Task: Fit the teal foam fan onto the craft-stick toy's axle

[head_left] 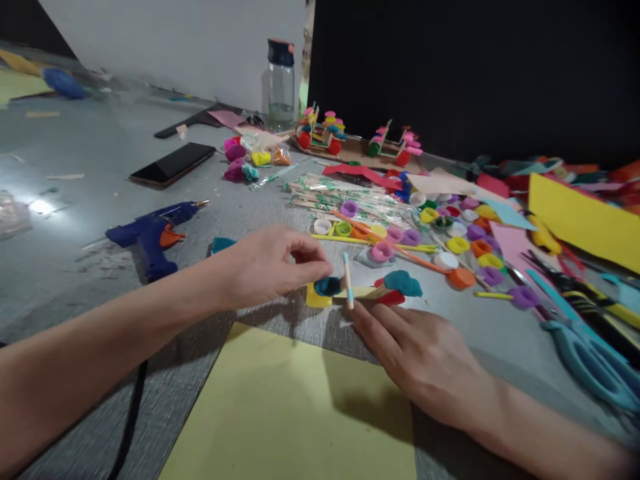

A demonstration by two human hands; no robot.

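Note:
A small craft-stick model (367,292) rests on the table between my hands. It has a yellow piece (320,297) at its left end, a red piece (393,295) at its right, and a short stick with teal bands (349,280) standing across its middle. Dark teal clay (327,287) sits at the left end and more teal clay (403,283) at the right. My left hand (273,267) has thumb and forefinger pinched over the left clay; what is between the fingertips is hidden. From the near side, my right hand (425,347) grips the model, its forefinger at the stick's foot.
A yellow paper sheet (295,407) lies in front. To the left are a blue glue gun (155,230) and a phone (175,163). Wrapped sticks (345,197), bottle caps (457,245), and scissors (590,353) spread rightward. Behind stand a bottle (281,87) and two finished-looking models (320,133).

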